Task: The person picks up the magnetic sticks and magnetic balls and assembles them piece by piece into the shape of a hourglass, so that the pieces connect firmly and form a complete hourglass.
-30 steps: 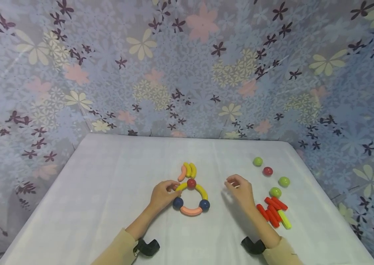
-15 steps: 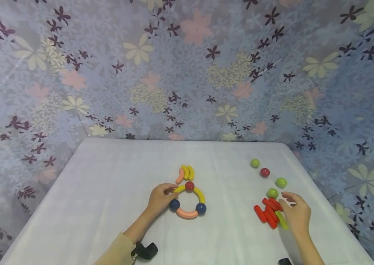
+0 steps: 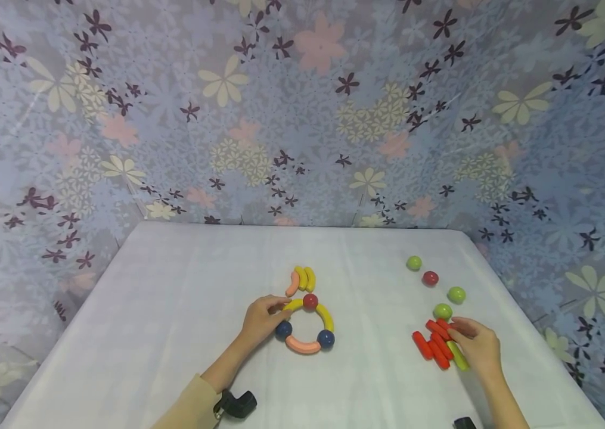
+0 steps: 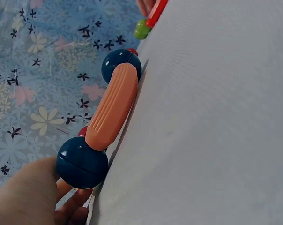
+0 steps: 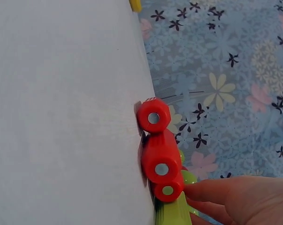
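Note:
Toy magnetic pieces form a ring on the white table: curved yellow rods, a red ball, blue balls and an orange curved rod. My left hand pinches the yellow rod at the ring's upper left, beside a blue ball. At the right, my right hand is at a pile of straight red rods, thumb and fingers around the end of one red rod. In the right wrist view the thumb touches that red rod, above a lime-green rod.
Behind the ring lie two curved yellow rods and an orange one. Green balls and a red ball sit beyond the red rods. A floral curtain hangs behind the table.
My right hand has moved right from beside the ring to the pile, then closed in on a red rod. My left hand stays at the ring.

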A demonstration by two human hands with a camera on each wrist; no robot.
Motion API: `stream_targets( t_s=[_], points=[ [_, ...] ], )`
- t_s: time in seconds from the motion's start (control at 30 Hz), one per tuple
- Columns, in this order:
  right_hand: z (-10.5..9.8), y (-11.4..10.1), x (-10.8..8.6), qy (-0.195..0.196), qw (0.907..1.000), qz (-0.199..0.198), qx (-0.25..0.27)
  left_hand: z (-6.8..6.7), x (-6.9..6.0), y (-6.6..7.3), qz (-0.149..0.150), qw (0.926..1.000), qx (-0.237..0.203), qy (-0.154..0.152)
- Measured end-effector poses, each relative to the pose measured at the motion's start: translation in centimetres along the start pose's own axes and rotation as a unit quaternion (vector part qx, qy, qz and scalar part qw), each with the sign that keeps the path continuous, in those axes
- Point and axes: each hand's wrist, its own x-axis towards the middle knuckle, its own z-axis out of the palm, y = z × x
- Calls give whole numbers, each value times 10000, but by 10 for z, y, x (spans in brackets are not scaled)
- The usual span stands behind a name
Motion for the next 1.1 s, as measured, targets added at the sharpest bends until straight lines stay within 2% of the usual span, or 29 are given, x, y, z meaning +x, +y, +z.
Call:
stream_targets(
  t_s=[0.3,0.5,0.63,0.73,0.9,1.1],
  points=[
    [-1,3,8,-569,9982,162,41,-1,1,1,9,10000,45,-32],
    [-2,3,9,-575,9977,292,223,0,1,2,-128,9998,128,-91],
    [-4,-3,5,-535,9966,362,513,1,1,3,-100,9997,178,-95],
    [-4,-15,0,-373,9967,233,678,1,0,3,-90,9998,179,-97],
    [4,-49,-2,-52,9952,77,978,0,0,2,-48,9998,188,-106],
    [37,-89,4,-369,9881,-217,1477,0,-1,2,22,9998,197,-95]
  ],
)
